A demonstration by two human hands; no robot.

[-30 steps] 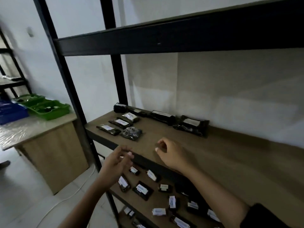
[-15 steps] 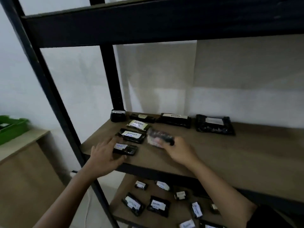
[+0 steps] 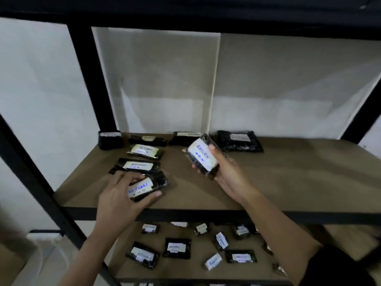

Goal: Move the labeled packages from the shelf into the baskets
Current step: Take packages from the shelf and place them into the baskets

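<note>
White wall behind a black metal rack with brown wooden shelves [image 3: 288,182]. Right hand [image 3: 226,174] is holding one labeled package [image 3: 203,156] up off the middle shelf, fingers wrapped round it, label reading something like "RETURN". Left hand [image 3: 121,195] grips a second package [image 3: 147,185] that's lying near the shelf's front edge, thumb under, fingers over. Just behind it sit two more labeled packs [image 3: 138,166], and a row of dark ones [image 3: 239,141] along the back. Lower shelf [image 3: 198,273] has a bunch more scattered about.
</note>
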